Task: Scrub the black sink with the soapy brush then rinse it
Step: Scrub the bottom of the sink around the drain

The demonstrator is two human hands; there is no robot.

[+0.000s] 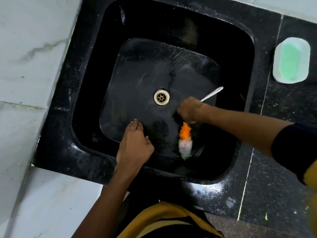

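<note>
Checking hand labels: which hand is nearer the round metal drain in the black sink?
Right. The right hand grips the white-handled brush just beside the round metal drain, to its lower right. The left hand is farther off, toward the black sink's near edge.

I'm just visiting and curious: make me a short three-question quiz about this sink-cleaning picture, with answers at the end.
1. True or false: the right hand grips the brush by its white handle.
2. Where are the brush's bristles working? A) on the drain B) near the sink's front wall, to the right C) on the counter
3. What sits on the counter to the right of the sink?

Key
1. True.
2. B: the orange and white bristles press on the basin floor close to the near wall.
3. A white container holding something green. The left hand, meanwhile, rests inside the basin, holding nothing.
</note>
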